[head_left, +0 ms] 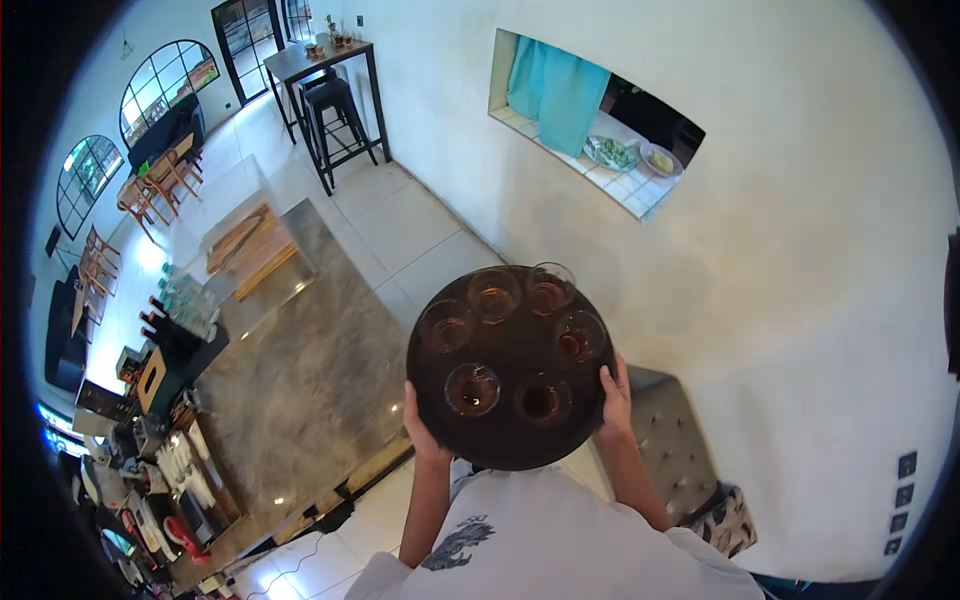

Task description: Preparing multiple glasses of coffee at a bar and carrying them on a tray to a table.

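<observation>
In front of my chest I carry a round dark brown tray (pixel 508 430), with a hand at each side. Several clear drinking glasses stand upright on it in a ring, among them a near-left glass (pixel 472 389), a far-right glass (pixel 551 288) and a right-hand glass (pixel 581 337). A little amber-brown colour shows in their bottoms; I cannot tell if it is liquid or the tray seen through. My left hand (pixel 424 432) grips the tray's left rim, fingers mostly hidden beneath. On the right rim, my right hand (pixel 615 398) is closed with its thumb along the edge.
To my left runs a grey stone-topped counter (pixel 310 400) with a wooden board (pixel 255 252) and several clear bottles (pixel 185 300). A tall table (pixel 320 58) and a black stool (pixel 330 95) stand ahead by the wall. A tufted grey seat (pixel 665 435) is at right, below a tiled hatch (pixel 615 185).
</observation>
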Demonstrator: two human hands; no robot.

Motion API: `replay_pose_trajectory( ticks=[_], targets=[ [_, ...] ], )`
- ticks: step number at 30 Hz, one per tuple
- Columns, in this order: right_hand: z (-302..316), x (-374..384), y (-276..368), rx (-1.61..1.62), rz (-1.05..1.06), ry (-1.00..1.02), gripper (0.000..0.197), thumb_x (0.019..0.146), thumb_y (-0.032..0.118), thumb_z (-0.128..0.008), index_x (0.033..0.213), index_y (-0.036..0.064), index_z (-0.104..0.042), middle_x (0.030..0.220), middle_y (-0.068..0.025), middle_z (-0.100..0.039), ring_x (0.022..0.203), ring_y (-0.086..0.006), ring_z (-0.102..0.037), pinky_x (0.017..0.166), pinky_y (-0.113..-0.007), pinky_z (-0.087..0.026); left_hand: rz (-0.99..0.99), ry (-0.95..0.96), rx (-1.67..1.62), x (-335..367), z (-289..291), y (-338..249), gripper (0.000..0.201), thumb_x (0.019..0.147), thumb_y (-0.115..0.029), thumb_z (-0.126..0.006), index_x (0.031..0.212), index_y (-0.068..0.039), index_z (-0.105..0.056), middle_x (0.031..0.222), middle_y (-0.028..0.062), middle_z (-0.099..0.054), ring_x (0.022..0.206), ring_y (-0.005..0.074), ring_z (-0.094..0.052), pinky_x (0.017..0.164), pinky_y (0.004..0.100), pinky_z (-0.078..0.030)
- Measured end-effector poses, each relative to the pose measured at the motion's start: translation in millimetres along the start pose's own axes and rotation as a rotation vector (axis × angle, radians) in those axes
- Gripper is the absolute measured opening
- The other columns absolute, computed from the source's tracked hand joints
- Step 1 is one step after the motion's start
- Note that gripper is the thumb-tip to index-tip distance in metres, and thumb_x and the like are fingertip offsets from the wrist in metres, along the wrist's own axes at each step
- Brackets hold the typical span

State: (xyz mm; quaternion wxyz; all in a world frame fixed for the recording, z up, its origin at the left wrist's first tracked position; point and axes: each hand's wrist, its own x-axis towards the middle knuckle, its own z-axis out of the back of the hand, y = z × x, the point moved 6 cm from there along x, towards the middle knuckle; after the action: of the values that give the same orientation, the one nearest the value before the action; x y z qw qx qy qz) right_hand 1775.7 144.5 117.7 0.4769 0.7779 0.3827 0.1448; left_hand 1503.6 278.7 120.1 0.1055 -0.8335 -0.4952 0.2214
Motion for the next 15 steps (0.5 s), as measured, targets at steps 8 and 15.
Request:
replay_pose_trajectory(
  ticks=[8, 15],
  targets=[
    [-42.7, 201.5, -3.5, -0.023, -0.064, 0.109, 0.049, 0.106, 0.016, -0.056, 0.151, 0.0039, -0.043, 0.145, -0.0085, -0.054, 0.131, -0.0190, -0.051, 0.112, -0.035, -0.039, -0.162, -0.130, 0.010, 151.6, -18.5, 9.5, 0.054, 0.108, -0.043, -0.041, 0.145, -0.004, -0.049, 0.141, 0.0143, -0.059, 0.126, 0.0304, -0.059, 0.108, 0.0461, -0.048],
    [-114.0, 349.0, -18.3, -0.084, -0.115, 0.124, 0.048, 0.105, 0.014, -0.054, 0.151, 0.0048, -0.043, 0.142, -0.0097, -0.056, 0.129, -0.0195, -0.054, 0.110, -0.034, -0.043, -0.146, -0.207, 0.013, 280.2, -71.6, -28.7, 0.052, 0.105, -0.039, -0.047, 0.142, -0.003, -0.051, 0.139, 0.0142, -0.060, 0.126, 0.0312, -0.059, 0.108, 0.0458, -0.048]
  ],
)
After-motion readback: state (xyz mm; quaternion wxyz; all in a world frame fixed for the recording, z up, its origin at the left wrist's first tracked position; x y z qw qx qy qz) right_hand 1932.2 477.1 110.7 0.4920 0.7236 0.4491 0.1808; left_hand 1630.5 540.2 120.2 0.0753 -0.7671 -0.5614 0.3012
